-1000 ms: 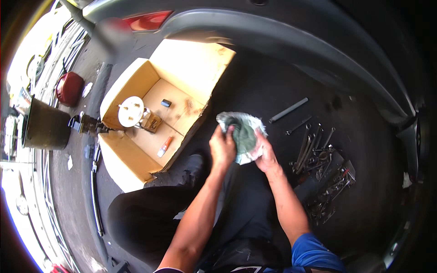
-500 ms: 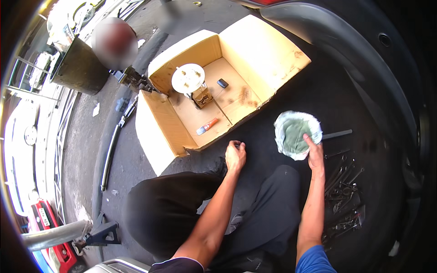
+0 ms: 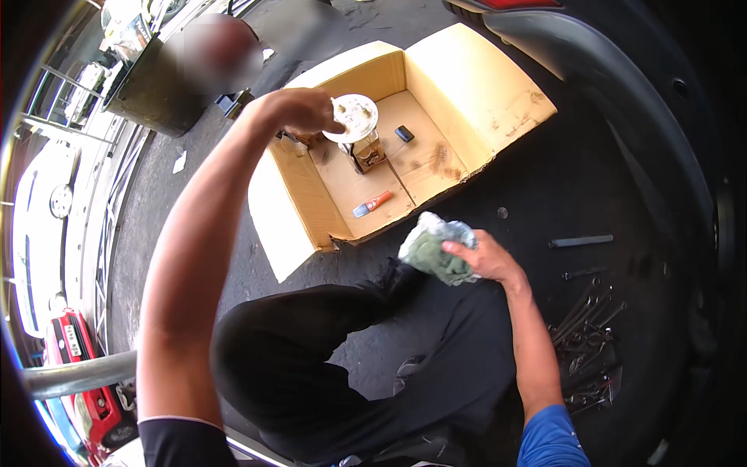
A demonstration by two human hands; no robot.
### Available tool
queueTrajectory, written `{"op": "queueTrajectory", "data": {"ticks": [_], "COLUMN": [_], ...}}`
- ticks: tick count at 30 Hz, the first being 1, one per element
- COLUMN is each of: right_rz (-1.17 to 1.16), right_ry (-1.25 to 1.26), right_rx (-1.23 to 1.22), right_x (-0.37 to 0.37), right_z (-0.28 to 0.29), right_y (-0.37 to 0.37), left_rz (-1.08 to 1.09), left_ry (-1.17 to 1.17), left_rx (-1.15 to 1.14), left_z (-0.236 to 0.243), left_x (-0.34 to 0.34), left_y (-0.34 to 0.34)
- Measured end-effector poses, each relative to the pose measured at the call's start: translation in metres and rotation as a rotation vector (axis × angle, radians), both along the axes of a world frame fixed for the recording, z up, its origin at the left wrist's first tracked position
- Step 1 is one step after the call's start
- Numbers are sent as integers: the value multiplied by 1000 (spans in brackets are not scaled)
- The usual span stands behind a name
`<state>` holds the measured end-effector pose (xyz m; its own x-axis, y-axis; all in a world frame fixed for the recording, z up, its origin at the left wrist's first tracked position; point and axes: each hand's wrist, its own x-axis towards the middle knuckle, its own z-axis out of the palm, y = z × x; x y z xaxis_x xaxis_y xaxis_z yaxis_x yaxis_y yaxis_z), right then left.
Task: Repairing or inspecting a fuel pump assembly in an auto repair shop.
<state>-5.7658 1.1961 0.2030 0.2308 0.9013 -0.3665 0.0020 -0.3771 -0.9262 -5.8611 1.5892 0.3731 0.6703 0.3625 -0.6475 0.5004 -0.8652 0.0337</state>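
Note:
My left hand (image 3: 307, 110) reaches over the left wall of the open cardboard box (image 3: 482, 70). Its curled fingers are at the left rim of what looks like a fuel pump module (image 3: 355, 117), with a round white top and a boxy lower body, upright in the box. The fingertips are partly hidden. In front of the box, my right hand (image 3: 492, 257) grips a crumpled green-and-white rag (image 3: 437, 253), thumb on top. An orange tube with a grey end (image 3: 372, 205) and a small black part (image 3: 404, 134) lie on the box floor.
Several wrenches (image 3: 583, 327) and a metal bar (image 3: 581, 241) lie on the dark floor at right. A car bumper (image 3: 576, 54) overhangs the far right. A dark bucket (image 3: 159, 89) stands far left, near a metal pipe (image 3: 82, 375).
My left hand has gone from the box's front edge up to the white-topped module. My right hand has moved left with the rag, now more bunched up. The view has shifted slightly.

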Motion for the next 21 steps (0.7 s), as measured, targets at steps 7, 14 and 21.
{"op": "queueTrajectory", "data": {"ticks": [7,14,21], "right_rz": [115,-17,154], "right_ry": [182,-96,-312], "right_rx": [157,25,-86], "right_x": [-50,-44,-43], "right_z": [17,-23,-44], "right_y": [70,80,99], "left_rz": [116,1063,1256], "left_ry": [-627,-1020,-614], "left_rx": [-777,-334,147], "left_z": [-93,-200,-209], "left_x": [-145,-305,-434], "left_y": [-92,-154,-141]}}
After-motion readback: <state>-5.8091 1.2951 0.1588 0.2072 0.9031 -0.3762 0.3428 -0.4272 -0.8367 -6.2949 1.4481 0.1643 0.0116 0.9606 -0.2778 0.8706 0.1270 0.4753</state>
